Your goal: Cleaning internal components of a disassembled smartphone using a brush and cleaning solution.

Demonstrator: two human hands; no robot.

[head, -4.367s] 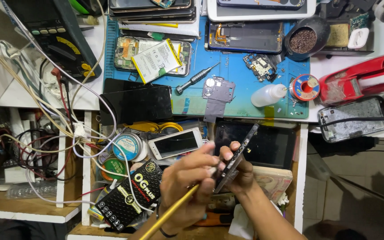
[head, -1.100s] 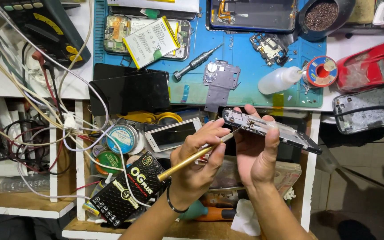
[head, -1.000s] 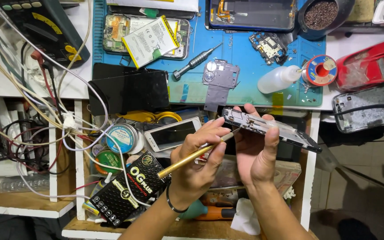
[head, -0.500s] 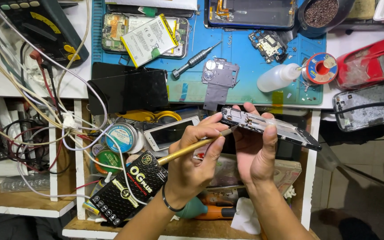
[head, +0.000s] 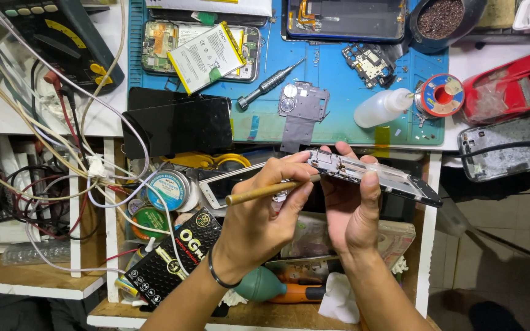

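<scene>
Above the cluttered drawer, just below the blue work mat [head: 338, 116], the right hand [head: 354, 211] grips an opened phone frame [head: 375, 178] edge-up, thumb across its side. The left hand [head: 265, 217] pinches a thin wooden-handled tool [head: 271, 190], its tip touching the frame's near end. Judged from the layout, disassembly is well advanced: a battery [head: 207, 56], a circuit board [head: 369, 61] and a grey shield plate [head: 305, 107] lie apart on the mat. Work inside the frame appears unfinished; reassembly has not begun.

Crowded far off by a screwdriver [head: 270, 81] and squeeze bottle [head: 383, 107] on the blue mat [head: 332, 116]. Blocked left by tangled cables [head: 62, 178]. Open only at the right, over bare floor [head: 498, 245].
</scene>
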